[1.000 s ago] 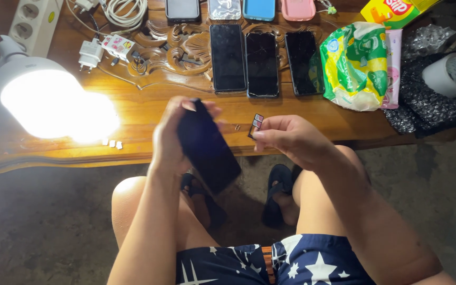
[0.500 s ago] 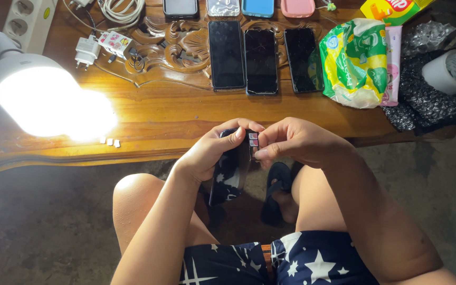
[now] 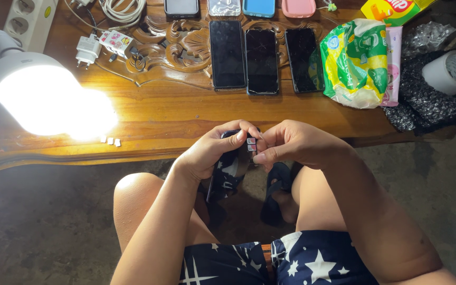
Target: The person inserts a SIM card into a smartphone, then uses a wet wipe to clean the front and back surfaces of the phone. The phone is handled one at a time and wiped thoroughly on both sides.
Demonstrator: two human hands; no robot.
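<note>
My left hand grips a dark smartphone edge-on over my lap, its glossy face reflecting my star-patterned shorts. My right hand pinches a small card tray holding tiny cards and presses it against the phone's upper side edge. Both hands meet just in front of the wooden table's near edge.
Three dark phones lie side by side on the table, with more cases behind them. A very bright lamp glares at the left near a power strip, a charger and cables. A green snack bag, black bubble wrap and a tape roll are at right.
My left hand turned the phone from face-up and tilted to edge-on. My right hand brought the card tray in from the right until it touches the phone's side.
</note>
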